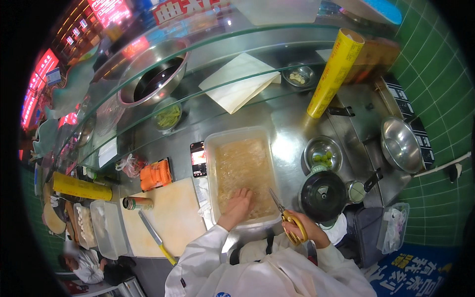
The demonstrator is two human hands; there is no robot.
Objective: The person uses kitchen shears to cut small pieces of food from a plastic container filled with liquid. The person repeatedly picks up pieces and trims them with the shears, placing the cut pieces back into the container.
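Note:
A clear plastic tub (241, 163) of cloudy, brownish liquid stands on the steel counter before me. My left hand (239, 205) reaches over its near edge, fingertips at the liquid's surface. Whether those fingers hold anything cannot be made out. Just right of the tub, my right hand (302, 226) grips gold-handled scissors (285, 215) by the handles. Their blades point up and away, close to the tub's right rim.
On the left, a knife (153, 230) and a small jar (137, 203) lie on a cutting board (178, 208), with packed orange sticks (156, 174) behind. A phone (198, 159) touches the tub's left side. A dark-lidded chopper (323, 195) stands right. A glass shelf (222, 42) crosses the back.

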